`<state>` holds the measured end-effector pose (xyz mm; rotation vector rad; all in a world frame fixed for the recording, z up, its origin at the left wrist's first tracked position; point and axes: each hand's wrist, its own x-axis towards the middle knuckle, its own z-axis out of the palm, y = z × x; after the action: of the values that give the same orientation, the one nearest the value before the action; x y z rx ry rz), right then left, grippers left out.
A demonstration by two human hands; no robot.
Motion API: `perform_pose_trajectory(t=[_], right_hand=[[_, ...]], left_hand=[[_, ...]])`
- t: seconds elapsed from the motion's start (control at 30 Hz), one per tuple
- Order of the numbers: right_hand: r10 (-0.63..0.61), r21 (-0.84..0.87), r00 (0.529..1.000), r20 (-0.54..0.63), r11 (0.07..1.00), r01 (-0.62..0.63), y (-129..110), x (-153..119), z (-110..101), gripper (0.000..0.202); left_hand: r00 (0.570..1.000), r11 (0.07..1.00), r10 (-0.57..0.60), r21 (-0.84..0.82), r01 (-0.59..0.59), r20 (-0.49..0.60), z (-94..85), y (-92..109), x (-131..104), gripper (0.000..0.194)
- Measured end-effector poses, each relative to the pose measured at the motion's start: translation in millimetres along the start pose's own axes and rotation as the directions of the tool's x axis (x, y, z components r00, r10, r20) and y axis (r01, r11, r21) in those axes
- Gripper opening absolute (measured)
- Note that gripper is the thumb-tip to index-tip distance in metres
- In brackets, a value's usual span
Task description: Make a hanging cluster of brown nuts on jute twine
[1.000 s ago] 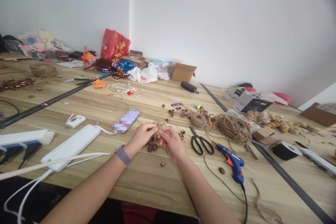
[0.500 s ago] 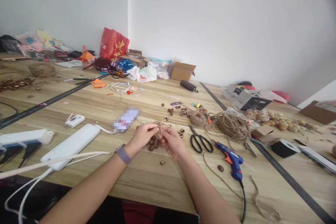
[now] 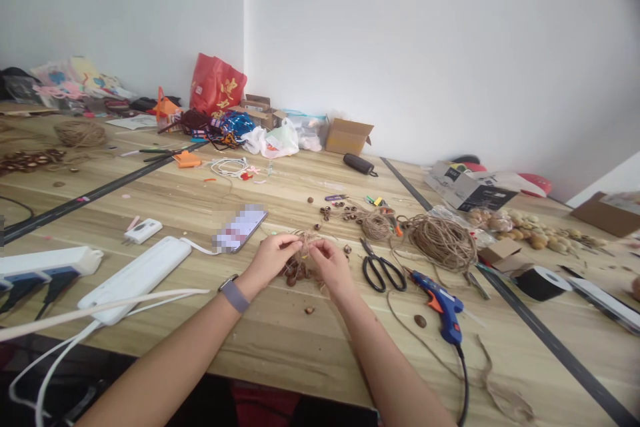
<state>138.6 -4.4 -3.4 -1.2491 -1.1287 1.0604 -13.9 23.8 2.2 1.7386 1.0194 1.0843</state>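
My left hand (image 3: 270,259), with a watch on the wrist, pinches thin brown twine (image 3: 304,237) between thumb and fingers. Close beside it, my right hand (image 3: 331,265) is also closed in a pinch on the twine. Below the fingertips a cluster of shiny brown nut shells (image 3: 296,272) hangs or rests on the wood; whether it touches the table I cannot tell. A tiny yellow spot shows among the strands. Black-handled scissors (image 3: 383,268) lie to the right of my right hand, and a single shell piece (image 3: 310,310) lies nearer to me.
A blue glue gun (image 3: 443,307) and a large twine coil (image 3: 443,240) lie at the right. Left of my hands are a phone (image 3: 243,228) and a white power strip (image 3: 135,280) with cables. Boxes and a red bag (image 3: 216,83) stand along the wall.
My right hand has shifted slightly, its fingertips now pinched higher on the twine. The shells below show more plainly, shifted a little. My left hand stays almost where it was.
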Motion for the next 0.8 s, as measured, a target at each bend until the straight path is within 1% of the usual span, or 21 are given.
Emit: perform_pose_trajectory(t=[0.07, 0.1, 0.2, 0.27, 0.33, 0.43, 0.53, 0.6, 0.67, 0.7, 0.73, 0.8], right_hand=[[-0.116, -0.072, 0.992, -0.051, 0.991, 0.112, 1, 2, -2, 0.025], [-0.148, -0.083, 0.987, -0.055, 0.986, 0.143, 1, 3, -3, 0.025], [-0.146, -0.051, 0.989, -0.04, 0.988, 0.144, 2, 5, -4, 0.027], [-0.121, -0.051, 0.992, -0.036, 0.992, 0.12, 4, 5, -5, 0.028], [-0.1, -0.072, 0.995, -0.014, 0.993, 0.099, 6, 6, -7, 0.029], [-0.089, -0.101, 0.996, 0.021, 0.991, 0.09, 6, 6, -9, 0.03], [-0.107, -0.155, 0.994, 0.039, 0.982, 0.112, 4, 5, -9, 0.029], [-0.127, -0.169, 0.991, 0.033, 0.977, 0.131, 2, 4, -9, 0.028], [-0.145, -0.121, 0.989, 0.011, 0.982, 0.145, 0, 3, -7, 0.028], [-0.139, -0.063, 0.99, 0.003, 0.988, 0.139, -2, 2, -6, 0.028], [-0.115, 0.016, 0.993, 0.007, 0.993, 0.115, -4, 1, -5, 0.029], [-0.026, 0.202, 0.998, 0.062, 0.979, 0.013, -7, -1, -4, 0.035]], left_hand=[[0.998, 0.992, -0.065, -0.107, 0.065, 0.006, 1.2, -2, 0, 0.023], [0.996, 0.986, -0.09, -0.143, 0.09, 0.009, 1.7, -3, 0, 0.024], [0.994, 0.983, -0.11, -0.147, 0.11, 0.013, 2.0, -2, -1, 0.025], [0.998, 0.994, -0.068, -0.084, 0.069, 0.014, 1.3, -1, -2, 0.025], [1.0, 1.0, 0.006, 0.001, -0.006, 0.016, 0.3, 0, -1, 0.024], [0.997, 0.991, 0.08, 0.103, -0.08, 0.008, -0.8, -1, -1, 0.024], [0.992, 0.981, 0.127, 0.149, -0.124, -0.009, -0.7, -2, -1, 0.026], [0.983, 0.971, 0.182, 0.164, -0.176, -0.022, 0.0, -3, -2, 0.025], [0.97, 0.954, 0.239, 0.194, -0.227, -0.037, 0.8, -3, -2, 0.025], [0.964, 0.944, 0.262, 0.219, -0.246, -0.046, 1.2, -4, -3, 0.024], [0.957, 0.932, 0.284, 0.249, -0.264, -0.051, 1.6, -4, -3, 0.025], [0.942, 0.901, 0.334, 0.307, -0.308, -0.036, 2.1, -4, -4, 0.025]])
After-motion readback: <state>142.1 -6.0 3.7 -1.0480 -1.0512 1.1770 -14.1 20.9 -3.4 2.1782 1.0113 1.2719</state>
